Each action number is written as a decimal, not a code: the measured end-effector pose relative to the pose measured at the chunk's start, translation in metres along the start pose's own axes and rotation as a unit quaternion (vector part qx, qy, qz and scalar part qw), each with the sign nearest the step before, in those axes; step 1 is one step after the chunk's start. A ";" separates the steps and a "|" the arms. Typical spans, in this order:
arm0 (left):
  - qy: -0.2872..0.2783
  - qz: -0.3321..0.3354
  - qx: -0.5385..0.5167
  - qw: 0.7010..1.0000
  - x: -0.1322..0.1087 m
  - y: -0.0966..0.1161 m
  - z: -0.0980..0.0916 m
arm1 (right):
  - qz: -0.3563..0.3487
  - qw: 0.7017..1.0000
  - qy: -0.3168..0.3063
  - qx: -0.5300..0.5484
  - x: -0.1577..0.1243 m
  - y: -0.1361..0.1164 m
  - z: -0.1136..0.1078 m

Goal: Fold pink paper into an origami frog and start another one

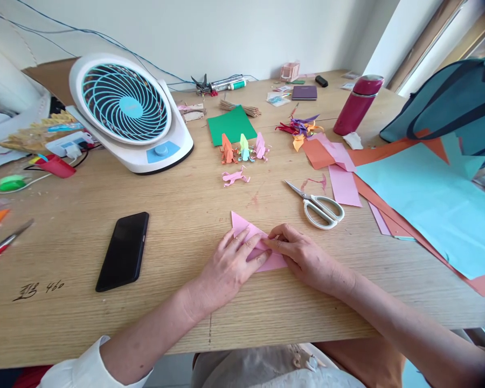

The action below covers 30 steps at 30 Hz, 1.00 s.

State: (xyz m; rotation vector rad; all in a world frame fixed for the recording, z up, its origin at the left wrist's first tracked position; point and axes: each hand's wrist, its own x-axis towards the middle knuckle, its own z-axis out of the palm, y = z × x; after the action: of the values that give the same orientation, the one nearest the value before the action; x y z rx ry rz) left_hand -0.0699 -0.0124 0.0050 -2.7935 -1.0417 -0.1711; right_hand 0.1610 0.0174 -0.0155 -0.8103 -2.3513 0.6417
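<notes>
A folded sheet of pink origami paper [275,263] lies on the table in front of me, one pointed corner facing away to the left. My left hand [233,261] rests on it with fingers spread and lying flat. At the paper's right part, my right hand [301,252] is closed, thumb and forefinger pinching a fold; its other fingers are partly hidden. Beyond the hands lies a pink folded paper figure [235,177]. Behind that stand an orange figure [227,149], a light green one [244,147] and another pink one [261,147].
White-handled scissors [323,211] lie right of the paper. Coloured sheets [424,188] cover the right side, near a magenta flask [358,105]. A black phone [123,252] lies left, below a white fan [131,113]. Green paper [231,125] is behind the figures.
</notes>
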 end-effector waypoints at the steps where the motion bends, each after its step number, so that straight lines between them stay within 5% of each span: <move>1: -0.001 -0.001 0.004 1.000 -0.001 -0.001 -0.001 | 0.001 1.000 -0.001 -0.001 0.000 0.000 0.000; 30: 0.063 -0.084 0.023 0.994 -0.027 -0.014 -0.002 | 0.015 1.000 -0.023 -0.011 -0.001 -0.002 -0.001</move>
State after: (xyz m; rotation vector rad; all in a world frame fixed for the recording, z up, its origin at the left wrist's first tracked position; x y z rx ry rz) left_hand -0.0997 -0.0195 0.0045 -2.6143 -1.2327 -0.3337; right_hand 0.1610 0.0157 -0.0138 -0.8506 -2.3964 0.6551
